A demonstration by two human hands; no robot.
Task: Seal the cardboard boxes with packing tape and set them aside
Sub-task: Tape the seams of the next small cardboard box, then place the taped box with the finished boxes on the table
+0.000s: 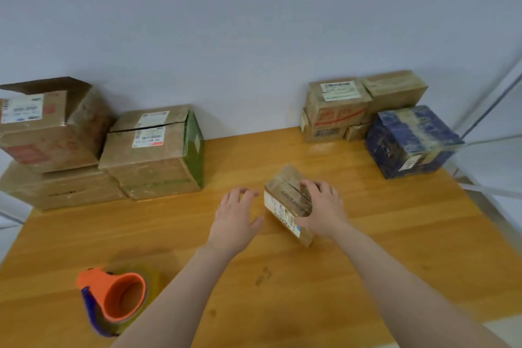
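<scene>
Nearest the camera, at the front left of the wooden bench [367, 277], lies the tape dispenser [115, 301], an orange core in a purple frame with a clear roll, untouched and well apart from both hands.

Further in, the left hand [234, 217] hovers palm down over bare wood just left of the small cardboard box [288, 200], its fingers [248, 192] spread and holding nothing. The right hand [322, 209] rests on the box's right side and top, fingers curled over the upper face and thumb against the near side, clasping it. The box sits near the middle of the bench, turned at an angle, with a dark seam running along its top and a printed label on the near face.

It looks light enough to move one-handed, and its walls are stiff but would dent under a hard squeeze; glossy old tape on the surface may make it a little slippery. Holding it by opposite side walls, clear of the seam, would leave the top free for taping.

Beyond, a stack of larger boxes [152, 150] stands at the back left, one with a flap raised, and another stack at the back right includes a blue box [412, 141], all against the wall.
</scene>
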